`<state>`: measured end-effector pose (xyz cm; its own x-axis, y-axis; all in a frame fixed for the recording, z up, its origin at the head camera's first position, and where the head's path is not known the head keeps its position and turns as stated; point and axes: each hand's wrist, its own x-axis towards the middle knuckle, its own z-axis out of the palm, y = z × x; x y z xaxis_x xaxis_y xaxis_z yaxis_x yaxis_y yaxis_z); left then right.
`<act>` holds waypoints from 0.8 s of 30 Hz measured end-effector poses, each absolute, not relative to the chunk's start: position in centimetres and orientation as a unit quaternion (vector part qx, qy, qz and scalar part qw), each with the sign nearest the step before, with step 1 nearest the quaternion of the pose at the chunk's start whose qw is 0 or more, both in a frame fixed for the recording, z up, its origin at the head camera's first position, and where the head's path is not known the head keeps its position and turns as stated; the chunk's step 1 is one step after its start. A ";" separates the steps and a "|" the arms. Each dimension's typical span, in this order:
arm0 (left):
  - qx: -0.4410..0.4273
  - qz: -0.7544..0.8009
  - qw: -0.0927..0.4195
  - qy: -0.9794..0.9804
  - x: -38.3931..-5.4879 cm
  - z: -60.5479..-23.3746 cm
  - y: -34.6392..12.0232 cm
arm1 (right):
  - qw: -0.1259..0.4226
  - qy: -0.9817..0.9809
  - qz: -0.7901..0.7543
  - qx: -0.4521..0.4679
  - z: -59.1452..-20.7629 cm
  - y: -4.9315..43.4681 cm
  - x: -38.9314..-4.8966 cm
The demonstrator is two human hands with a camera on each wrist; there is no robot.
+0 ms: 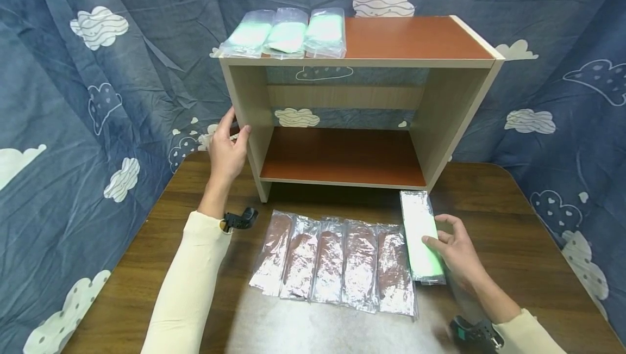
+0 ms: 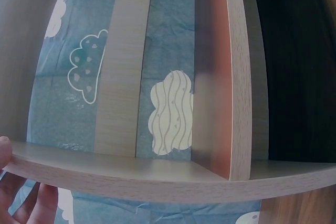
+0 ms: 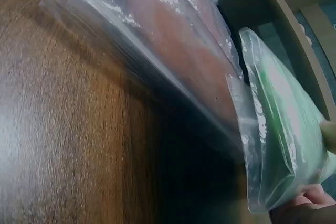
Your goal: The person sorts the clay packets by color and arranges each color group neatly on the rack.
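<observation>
**Flat, oblong green packet in clear plastic film (image 1: 417, 223) was pinched by the right hand (image 1: 458, 253)**

Packet sat at the right end of a row of five oblong brown packets in glossy clear film (image 1: 329, 267), its far end in line with the shelf's near right corner. Right wrist view: it stood tilted, a dark gap beneath. Grip: thumb on the upper face, fingers at the right edge. Judgement: film likely slippery; a broad, light pinch and a level packet should limit sagging and keep neighbours undragged.

Left hand (image 1: 227, 153) clasped the left side panel of a two-tier shelf of pale wood-grain and red-brown boards (image 1: 411, 38), thumb inside, fingers outside. Judgement: steady pressure there should suffice; pulling might shift the unit.

Outward: three pale-green film-wrapped packets (image 1: 285, 36) lay on the shelf top, left; dark-brown wooden table (image 1: 543, 272) beneath.
</observation>
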<state>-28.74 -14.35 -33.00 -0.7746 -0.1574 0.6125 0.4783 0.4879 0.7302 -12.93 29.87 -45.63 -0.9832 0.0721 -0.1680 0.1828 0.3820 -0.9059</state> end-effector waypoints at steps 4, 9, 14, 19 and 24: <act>-0.100 -0.493 0.322 -0.802 -28.8 -33.0 -14.3 | 0.034 0.834 -0.544 0.083 -45.5 29.5 -12.9; -0.097 -0.497 0.322 -0.800 -28.9 -33.1 -14.4 | 0.030 0.831 -0.552 0.066 -45.0 29.3 -13.0; -0.097 -0.495 0.325 -0.800 -28.9 -33.0 -14.4 | 0.001 0.837 -0.548 0.006 -44.8 29.3 -12.5; -0.099 -0.494 0.325 -0.800 -28.9 -33.0 -14.3 | -0.016 0.820 -0.567 -0.072 -45.0 29.2 -12.1; -0.101 -0.496 0.323 -0.800 -28.7 -32.9 -14.3 | -0.004 0.805 -0.585 -0.097 -44.9 28.5 -11.8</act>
<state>-28.70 -14.31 -32.91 -0.7716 -0.1587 0.6160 0.4810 0.4880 0.7283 -11.84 28.54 -44.94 -0.9811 -0.1512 0.1204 -0.1613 0.2976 -0.9410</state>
